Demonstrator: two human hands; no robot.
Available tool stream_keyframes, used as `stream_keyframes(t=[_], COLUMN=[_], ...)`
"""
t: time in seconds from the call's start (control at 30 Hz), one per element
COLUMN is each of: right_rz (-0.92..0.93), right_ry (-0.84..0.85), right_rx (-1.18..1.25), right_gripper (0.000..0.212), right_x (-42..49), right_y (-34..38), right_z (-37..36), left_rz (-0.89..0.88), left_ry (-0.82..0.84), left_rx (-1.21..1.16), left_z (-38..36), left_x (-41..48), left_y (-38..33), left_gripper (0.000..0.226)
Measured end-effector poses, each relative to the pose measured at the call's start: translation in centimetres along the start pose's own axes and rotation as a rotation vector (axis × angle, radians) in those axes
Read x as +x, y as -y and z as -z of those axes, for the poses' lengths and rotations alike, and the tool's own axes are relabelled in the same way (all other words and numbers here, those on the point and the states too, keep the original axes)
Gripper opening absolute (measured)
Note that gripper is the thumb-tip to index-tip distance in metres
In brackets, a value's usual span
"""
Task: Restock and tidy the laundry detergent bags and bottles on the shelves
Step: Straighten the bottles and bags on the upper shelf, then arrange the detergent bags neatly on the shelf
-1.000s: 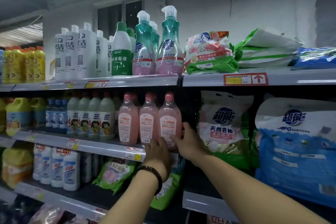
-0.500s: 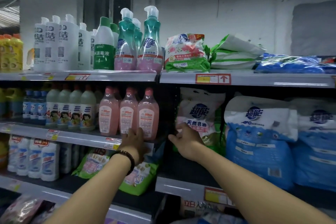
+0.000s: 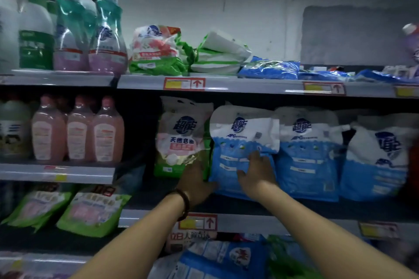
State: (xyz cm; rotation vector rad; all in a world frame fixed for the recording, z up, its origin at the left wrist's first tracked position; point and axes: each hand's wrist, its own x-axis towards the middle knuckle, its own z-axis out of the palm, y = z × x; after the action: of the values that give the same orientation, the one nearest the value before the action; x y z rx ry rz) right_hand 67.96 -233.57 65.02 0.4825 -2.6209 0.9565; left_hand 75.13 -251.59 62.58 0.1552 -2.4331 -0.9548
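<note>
A blue and white detergent bag (image 3: 240, 140) stands on the middle shelf (image 3: 283, 218), with two similar bags (image 3: 308, 156) to its right. My right hand (image 3: 257, 175) lies flat against its front with fingers spread. My left hand (image 3: 196, 182), with a dark bracelet on the wrist, touches the bag's lower left corner beside a pink, white and green bag (image 3: 179, 140); I cannot tell whether it grips. Three pink bottles (image 3: 78, 129) stand on the shelf section to the left.
On the top shelf (image 3: 226, 85) stand teal pump bottles (image 3: 106, 29), and green bags (image 3: 158, 50) and blue bags (image 3: 269, 69) lie flat there. Green pouches (image 3: 90, 213) lean lower left. More bags (image 3: 217, 258) fill the bottom shelf. The view is blurred.
Both hands left the pink bottles and moved right to the blue and white bag. The view swung right with them.
</note>
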Motion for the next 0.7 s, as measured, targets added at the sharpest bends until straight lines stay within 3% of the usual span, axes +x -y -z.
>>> stream_keyframes(t=[0.23, 0.5, 0.7], right_rz=[-0.095, -0.061, -0.106], right_ry=[-0.032, -0.030, -0.039], right_rx=[0.320, 0.462, 0.547], right_gripper=[0.044, 0.048, 0.044], right_x=[2.3, 3.8, 3.0], right_y=[-7.8, -8.8, -9.3], right_z=[0.9, -0.9, 0.5], left_rz=[0.014, -0.014, -0.007], left_ry=[0.121, 0.225, 0.137], left_rx=[-0.251, -0.341, -0.356], left_z=[-3.8, -4.9, -4.9], left_x=[4.9, 8.4, 7.0], left_y=[1.5, 3.3, 3.7], left_gripper=[0.105, 0.091, 0.117])
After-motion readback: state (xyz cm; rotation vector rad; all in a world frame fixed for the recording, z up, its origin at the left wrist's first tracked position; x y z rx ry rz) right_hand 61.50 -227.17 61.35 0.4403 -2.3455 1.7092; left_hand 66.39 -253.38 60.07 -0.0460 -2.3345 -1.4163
